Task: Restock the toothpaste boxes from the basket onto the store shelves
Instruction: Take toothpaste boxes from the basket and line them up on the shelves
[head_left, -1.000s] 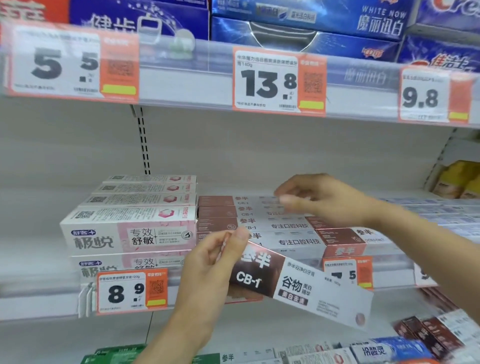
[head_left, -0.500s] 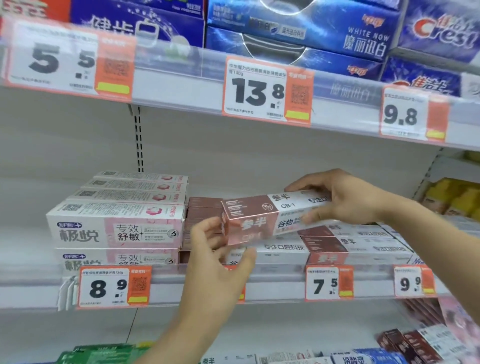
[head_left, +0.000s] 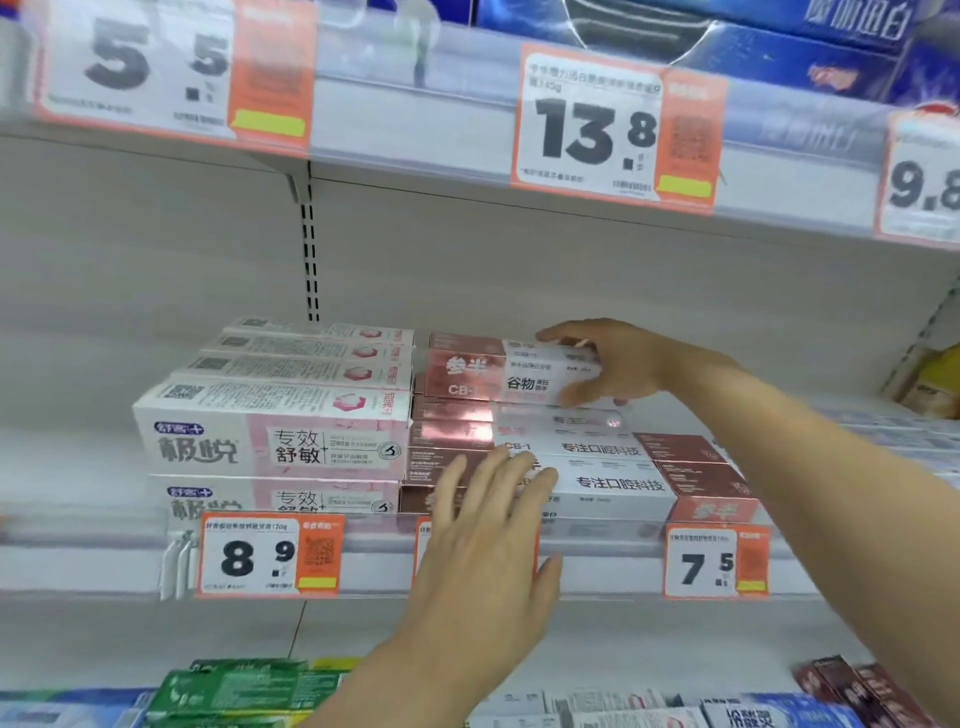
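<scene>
A brown-and-white toothpaste box (head_left: 488, 376) lies on top of the stack of like boxes (head_left: 587, 467) on the middle shelf (head_left: 597, 543). My right hand (head_left: 618, 364) grips its right end, fingers over the top and thumb below. My left hand (head_left: 488, 540) hovers in front of the stack with fingers spread, holding nothing. The basket is out of view.
White-and-pink boxes (head_left: 275, 410) are stacked left of the brown ones, touching them. Price tags 8.9 (head_left: 270, 556) and 7.5 (head_left: 717, 564) hang on the shelf edge. Blue boxes (head_left: 769, 57) fill the upper shelf. Green boxes (head_left: 234, 691) and others lie on the lower shelf.
The box went from my left hand up onto the stack. My left hand let go and drew back with fingers spread. My right hand took the box's right end.
</scene>
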